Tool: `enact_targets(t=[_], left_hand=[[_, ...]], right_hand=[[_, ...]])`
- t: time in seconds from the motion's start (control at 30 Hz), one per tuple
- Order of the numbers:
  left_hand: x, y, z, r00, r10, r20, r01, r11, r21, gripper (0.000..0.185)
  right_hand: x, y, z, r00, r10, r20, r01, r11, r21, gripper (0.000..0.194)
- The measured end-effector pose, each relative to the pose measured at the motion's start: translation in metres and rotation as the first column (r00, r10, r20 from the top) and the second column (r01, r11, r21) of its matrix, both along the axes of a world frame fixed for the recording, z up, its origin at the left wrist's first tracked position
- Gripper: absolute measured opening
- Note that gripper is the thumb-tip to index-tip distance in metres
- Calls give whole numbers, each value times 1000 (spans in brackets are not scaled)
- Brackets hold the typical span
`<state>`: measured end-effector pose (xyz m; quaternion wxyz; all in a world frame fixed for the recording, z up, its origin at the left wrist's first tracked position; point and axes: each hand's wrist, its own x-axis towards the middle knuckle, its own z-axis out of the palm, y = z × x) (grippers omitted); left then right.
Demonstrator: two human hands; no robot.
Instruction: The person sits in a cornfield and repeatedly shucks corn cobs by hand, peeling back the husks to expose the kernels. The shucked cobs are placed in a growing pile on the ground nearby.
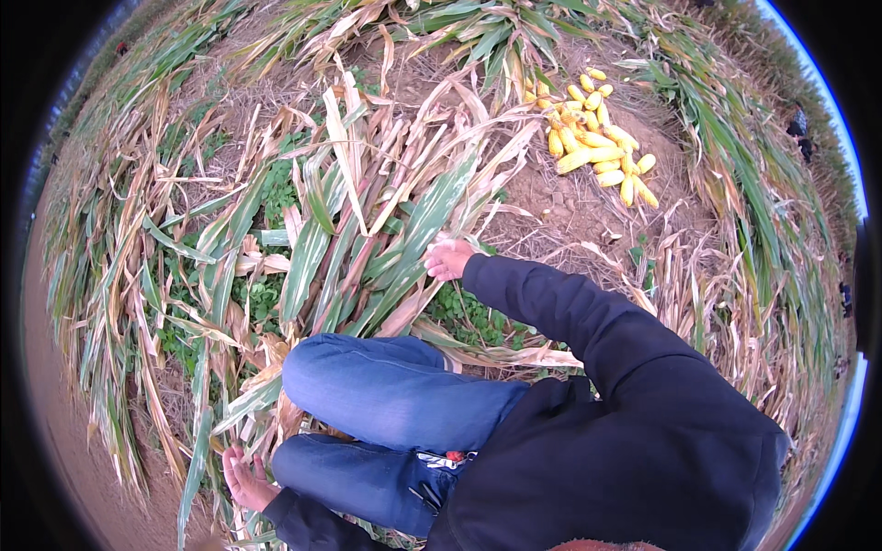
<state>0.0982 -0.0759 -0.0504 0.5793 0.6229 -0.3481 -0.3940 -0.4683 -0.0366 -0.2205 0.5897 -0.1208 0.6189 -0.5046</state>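
Note:
My left hand (248, 480) is at the lower left, just beyond my knee, its fingers apart and slightly bent beside a long corn leaf (198, 461). Nothing shows in it. My right hand (448, 260) lies at the edge of a heap of cut corn stalks (358, 255) with green and dry leaves. Its fingers are curled against the leaves; whether they grip one is unclear. Husked yellow corn cobs (596, 148) are piled on the soil above and right of that hand.
Rows of felled corn stalks (737, 151) run along the right, and more leafy stalks (103, 296) lie at the left. Low green weeds (475, 320) grow by my right forearm. Bare brown soil (83, 441) borders the lower left. A distant person (799, 127) is at the far right.

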Motion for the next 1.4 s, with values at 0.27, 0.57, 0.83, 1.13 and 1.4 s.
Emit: enact_targets(t=[0.27, 0.57, 0.83, 1.13, 1.4], left_hand=[[74, 33, -99, 991, -13, 134, -4, 992, 123, 23], [66, 48, -155, 646, -24, 763, 51, 999, -12, 33], [57, -24, -174, 454, -146, 879, 105, 988, 110, 45], [38, -23, -255, 265, -339, 902, -25, 933, 358, 34], [45, -26, -298, 320, -304, 897, 9, 948, 318, 31]], right_hand=[[115, -41, 37, 489, 507, -710, -739, 674, -28, 29], [137, -69, 46, 242, 390, -888, -848, 530, 1, 28], [186, -138, 26, 93, 228, -969, -976, 213, -44, 37], [253, -228, 27, 80, 235, -969, -952, 305, -5, 17], [299, -335, -5, -60, 261, -964, -955, 266, 132, 20]])
